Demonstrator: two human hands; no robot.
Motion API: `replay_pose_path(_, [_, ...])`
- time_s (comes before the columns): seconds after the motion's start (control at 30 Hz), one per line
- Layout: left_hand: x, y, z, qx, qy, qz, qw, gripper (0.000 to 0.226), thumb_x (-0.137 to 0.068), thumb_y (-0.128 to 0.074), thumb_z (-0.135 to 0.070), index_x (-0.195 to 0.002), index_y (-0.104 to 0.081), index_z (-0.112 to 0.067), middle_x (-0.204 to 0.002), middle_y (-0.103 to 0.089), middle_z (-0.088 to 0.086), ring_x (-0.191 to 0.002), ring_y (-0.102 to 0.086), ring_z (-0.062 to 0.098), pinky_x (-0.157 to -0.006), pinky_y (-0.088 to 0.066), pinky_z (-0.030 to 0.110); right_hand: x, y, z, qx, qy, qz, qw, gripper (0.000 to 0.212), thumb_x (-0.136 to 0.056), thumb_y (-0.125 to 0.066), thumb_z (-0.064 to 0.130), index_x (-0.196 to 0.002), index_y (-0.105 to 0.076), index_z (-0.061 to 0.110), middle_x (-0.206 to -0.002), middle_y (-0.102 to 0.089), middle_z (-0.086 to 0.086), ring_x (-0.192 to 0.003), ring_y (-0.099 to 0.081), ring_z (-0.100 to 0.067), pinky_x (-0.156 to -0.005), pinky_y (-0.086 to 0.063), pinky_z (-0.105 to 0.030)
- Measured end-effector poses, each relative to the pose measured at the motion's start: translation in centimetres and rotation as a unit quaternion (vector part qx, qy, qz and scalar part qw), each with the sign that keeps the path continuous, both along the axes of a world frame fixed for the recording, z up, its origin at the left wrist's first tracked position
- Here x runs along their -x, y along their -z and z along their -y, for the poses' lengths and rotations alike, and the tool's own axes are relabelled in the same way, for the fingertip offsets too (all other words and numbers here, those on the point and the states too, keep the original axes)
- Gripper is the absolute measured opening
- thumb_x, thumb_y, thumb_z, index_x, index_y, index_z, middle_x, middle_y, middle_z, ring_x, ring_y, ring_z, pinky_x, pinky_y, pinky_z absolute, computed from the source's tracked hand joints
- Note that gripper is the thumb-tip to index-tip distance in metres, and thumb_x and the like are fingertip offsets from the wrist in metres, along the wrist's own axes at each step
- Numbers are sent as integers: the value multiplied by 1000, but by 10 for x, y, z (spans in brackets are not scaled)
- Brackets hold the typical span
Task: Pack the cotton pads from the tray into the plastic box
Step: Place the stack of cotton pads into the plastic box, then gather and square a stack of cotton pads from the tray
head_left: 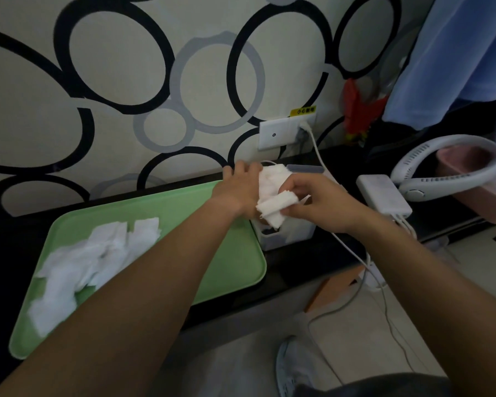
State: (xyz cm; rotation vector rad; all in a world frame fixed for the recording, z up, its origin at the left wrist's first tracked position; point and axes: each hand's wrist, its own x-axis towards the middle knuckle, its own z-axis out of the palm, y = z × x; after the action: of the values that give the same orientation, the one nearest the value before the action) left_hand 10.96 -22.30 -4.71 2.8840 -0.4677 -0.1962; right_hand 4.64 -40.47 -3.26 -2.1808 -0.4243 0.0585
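A green tray [229, 270] lies on the dark counter, with a loose pile of white cotton pads [95, 259] in its left half. Right of the tray stands the clear plastic box [287, 236], mostly hidden behind my hands. Above the box, my left hand [238, 190] holds a stack of white pads [272, 179] upright. My right hand [318, 202] pinches a smaller bunch of pads [272, 210] against the bottom of that stack.
A white power bank [384, 196] with cables sits right of the box. A white neck fan [447, 167] and a pink container [470, 179] lie further right. A wall socket [287, 133] with a plugged cable is behind. The counter's front edge drops to the floor.
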Motion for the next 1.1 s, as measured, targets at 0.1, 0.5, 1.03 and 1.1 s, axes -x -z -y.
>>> replay_pose_path(0.1, [-6,3,-1,19,-1,-6,1000,97,-72,-81,-29,-148,-20,-21,-144,-23,10,-135,-27,34,-108,-39,49,0,7,-1,32,0,3,999,20,-79,-79,8,-89,-67,20,-87,-73,5,-81,-66,-3,-69,-50,-20])
replay_pose_path(0.5, [-3,2,1,41,-5,-52,998,122,-53,-93,-41,-148,-19,-24,-143,-18,6,-123,-48,35,-101,-47,49,-9,-12,-29,422,-31,1,906,17,-84,-69,23,-101,-68,25,-96,-66,-3,-88,-60,-24,-81,-54,-39])
replay_pose_path(1.03, [-3,5,1,80,2,-51,995,105,-71,-80,-52,-150,-18,-21,-148,-12,7,-127,-46,34,-106,-42,46,-9,-15,-40,376,-40,-43,925,22,-87,-71,23,-108,-72,17,-102,-71,-5,-98,-63,-24,-84,-50,-31])
replay_pose_path(1.1, [0,5,1,95,8,-56,994,109,-70,-79,-55,-152,-17,-20,-151,-9,7,-128,-46,35,-109,-40,45,-7,-17,-36,360,-33,-50,931,21,-85,-72,21,-105,-72,16,-100,-70,-6,-94,-63,-24,-80,-50,-31])
